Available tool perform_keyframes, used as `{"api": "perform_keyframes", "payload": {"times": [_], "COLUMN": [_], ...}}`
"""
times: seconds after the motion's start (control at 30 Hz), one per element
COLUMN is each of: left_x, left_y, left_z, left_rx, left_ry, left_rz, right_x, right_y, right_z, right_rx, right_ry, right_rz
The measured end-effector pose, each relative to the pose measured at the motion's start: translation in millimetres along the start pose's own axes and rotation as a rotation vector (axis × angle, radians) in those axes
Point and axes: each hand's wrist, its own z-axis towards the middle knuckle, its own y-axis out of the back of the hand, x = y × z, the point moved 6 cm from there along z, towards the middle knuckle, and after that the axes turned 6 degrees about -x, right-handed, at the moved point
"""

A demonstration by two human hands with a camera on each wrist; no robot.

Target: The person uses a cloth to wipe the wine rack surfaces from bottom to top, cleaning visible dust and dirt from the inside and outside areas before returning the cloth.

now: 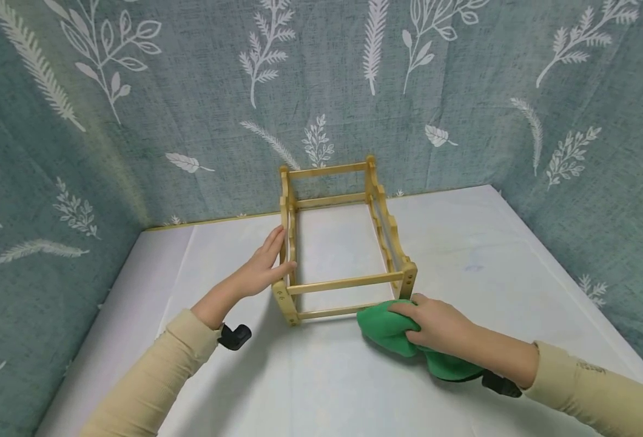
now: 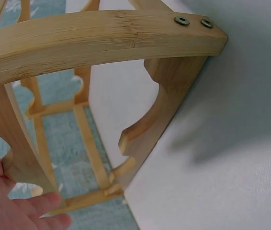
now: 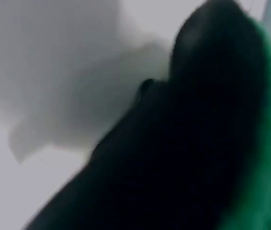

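A light wooden rack [image 1: 346, 280] with scalloped side pieces stands on the white table. My left hand [image 1: 258, 270] holds its left side piece, the thumb over the top edge and the fingers along the outer face. In the left wrist view, the same hand [image 2: 11, 194] shows at the lower left against the wood. My right hand [image 1: 444, 321] grips a bunched green cloth [image 1: 385, 328] at the rack's near right corner. Part of the cloth hangs below the hand. Dark, blurred folds of the cloth [image 3: 265, 191] fill much of the right wrist view and hide the fingers there.
A blue-green curtain [image 1: 332, 67] with white leaf prints encloses the back and sides. The white tabletop [image 1: 321, 376] extends around the rack to the curtain. Screw heads [image 2: 182, 20] show on the rack's end rail.
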Motion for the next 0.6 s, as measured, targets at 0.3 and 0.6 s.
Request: {"api": "perform_keyframes", "payload": {"times": [0.3,0.6], "left_x": [1.1,1.2], "left_y": [4.0,3.8], "left_z": [-0.2,-1.6], "left_rx": [0.003,0.021], "left_ry": [-0.011,0.001], "left_rz": [0.042,0.034], "right_x": [105.6,106.6], "right_y": [-39.1,-65.1], "right_z": [64.6,84.8], "right_rx": [0.031,-0.014], "right_ry": [0.283,0.205], "right_rz": [-0.001,-0.140]}}
